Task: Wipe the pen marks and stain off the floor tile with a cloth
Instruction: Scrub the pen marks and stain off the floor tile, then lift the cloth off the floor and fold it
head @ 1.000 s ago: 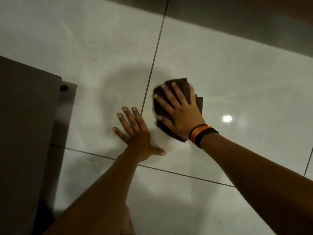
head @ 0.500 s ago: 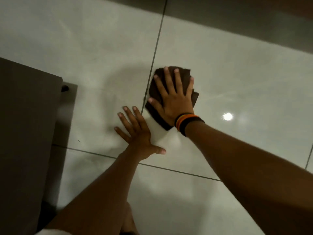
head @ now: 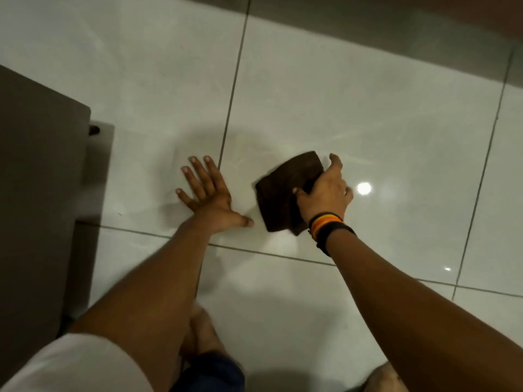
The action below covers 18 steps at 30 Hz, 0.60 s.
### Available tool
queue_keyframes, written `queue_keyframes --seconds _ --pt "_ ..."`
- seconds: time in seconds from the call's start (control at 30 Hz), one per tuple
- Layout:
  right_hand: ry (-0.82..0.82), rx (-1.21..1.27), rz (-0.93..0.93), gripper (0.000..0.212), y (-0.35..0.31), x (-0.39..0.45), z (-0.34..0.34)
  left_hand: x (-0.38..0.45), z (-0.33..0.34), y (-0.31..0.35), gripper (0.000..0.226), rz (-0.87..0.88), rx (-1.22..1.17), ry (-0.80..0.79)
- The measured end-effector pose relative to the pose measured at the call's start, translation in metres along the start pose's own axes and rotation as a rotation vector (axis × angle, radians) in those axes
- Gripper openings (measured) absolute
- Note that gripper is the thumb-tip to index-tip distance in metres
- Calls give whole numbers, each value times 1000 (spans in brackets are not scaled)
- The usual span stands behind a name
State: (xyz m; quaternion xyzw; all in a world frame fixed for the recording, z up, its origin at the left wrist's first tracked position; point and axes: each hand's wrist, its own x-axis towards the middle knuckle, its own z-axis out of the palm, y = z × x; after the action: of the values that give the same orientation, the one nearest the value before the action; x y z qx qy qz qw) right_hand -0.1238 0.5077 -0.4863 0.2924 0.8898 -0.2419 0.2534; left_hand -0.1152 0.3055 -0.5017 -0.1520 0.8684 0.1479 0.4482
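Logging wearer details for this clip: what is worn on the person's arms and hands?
Both forearms are bare, with no gloves or rings visible. The right hand has stacked wristbands at the wrist: orange, yellow and red stripes beside a wider black band. The left hand and its wrist carry nothing. A white short sleeve shows on the left upper arm.

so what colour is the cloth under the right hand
Dark brown folded cloth, clearest in the head view.

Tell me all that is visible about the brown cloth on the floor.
The cloth is dark brown, looks like soft fabric and is folded into a thick, roughly rectangular pad. It lies flat on the pale glossy floor tile, just right of a grout line. The right hand grips its right edge, thumb on top. The left hand rests beside it, not touching.
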Motion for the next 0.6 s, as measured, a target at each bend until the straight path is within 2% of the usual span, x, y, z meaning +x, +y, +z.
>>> queue_keyframes --seconds 0.1,0.17,0.23,0.33,0.47,0.57,0.6 --pt "-216 337 361 68 8 -29 -15 -25 -11 -14 134 59 -218 33" --pt "-261 518 410 43 10 -58 -31 -63 -21 -19 118 87 -485 0" --pt "-292 617 363 22 -3 -97 -61 -114 -35 -12 110 87 -680 -65" --pt "-427 704 265 21 -28 -155 -123 -182 -64 9 98 44 -766 -167" --pt "-575 771 121 29 -68 -214 -216 -259 -127 41 74 54 -1061 -214" --pt "-629 769 41 31 -108 -253 -281 -322 -186 50 59 121 -1197 -126" --pt "-648 750 29 34 -118 -260 -292 -332 -199 52 53 111 -1229 -44"
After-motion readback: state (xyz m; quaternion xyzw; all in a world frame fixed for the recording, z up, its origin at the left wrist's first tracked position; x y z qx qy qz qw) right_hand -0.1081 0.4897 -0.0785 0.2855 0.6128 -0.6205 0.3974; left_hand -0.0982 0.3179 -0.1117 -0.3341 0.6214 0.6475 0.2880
